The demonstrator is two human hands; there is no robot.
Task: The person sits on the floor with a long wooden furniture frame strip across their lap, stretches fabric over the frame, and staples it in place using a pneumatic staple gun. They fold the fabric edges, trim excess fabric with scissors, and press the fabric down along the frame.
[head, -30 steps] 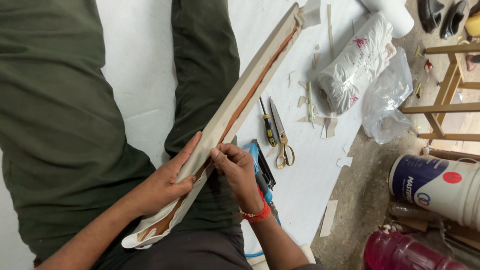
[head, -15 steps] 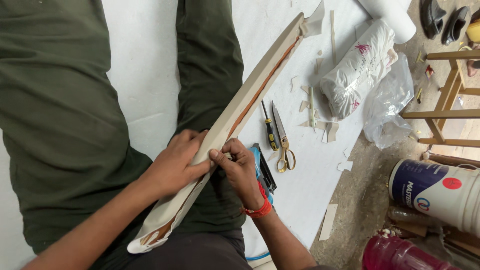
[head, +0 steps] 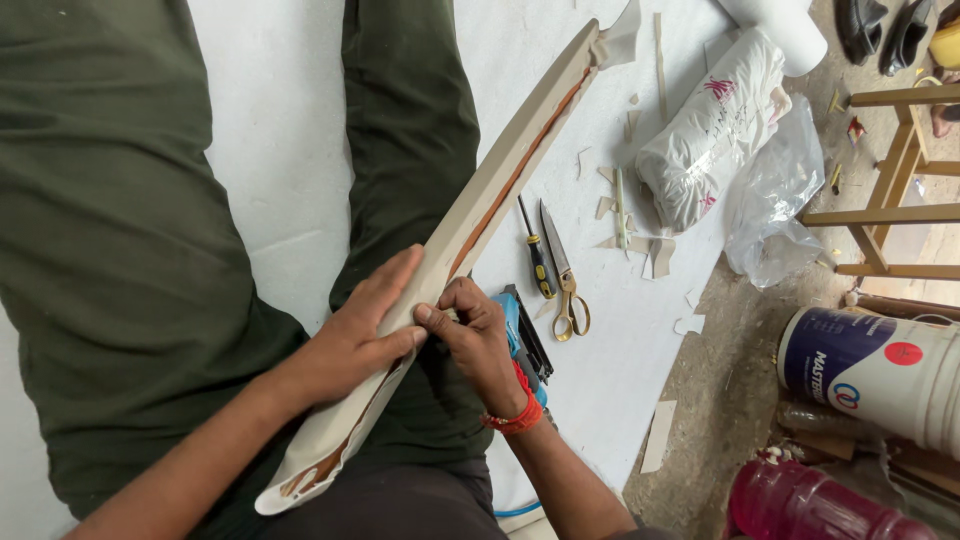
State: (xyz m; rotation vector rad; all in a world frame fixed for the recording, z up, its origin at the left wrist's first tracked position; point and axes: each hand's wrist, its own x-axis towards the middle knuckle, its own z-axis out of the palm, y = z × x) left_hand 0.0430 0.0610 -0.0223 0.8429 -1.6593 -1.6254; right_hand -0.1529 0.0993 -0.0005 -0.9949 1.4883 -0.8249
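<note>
A long curved wooden strip (head: 500,185), wrapped in beige material with a brown seam along it, lies across my right thigh in dark green trousers. My left hand (head: 365,325) grips the strip from the left, thumb pressing on the covering. My right hand (head: 478,335), with a red band at the wrist, pinches the beige edge against the strip just beside the left thumb. The strip's near end (head: 300,480) flares open below my hands.
Scissors (head: 562,275), a screwdriver (head: 537,262) and a blue stapler-like tool (head: 525,335) lie on the white sheet (head: 610,380) right of my hands, with scraps. A wrapped roll (head: 710,130), plastic bag (head: 780,205), wooden stool (head: 900,185), paint bucket (head: 880,370) and red bottle (head: 810,505) stand further right.
The strip has shifted slightly toward me and my hands have moved a little along it; my right fingers have closed tighter on the beige edge.
</note>
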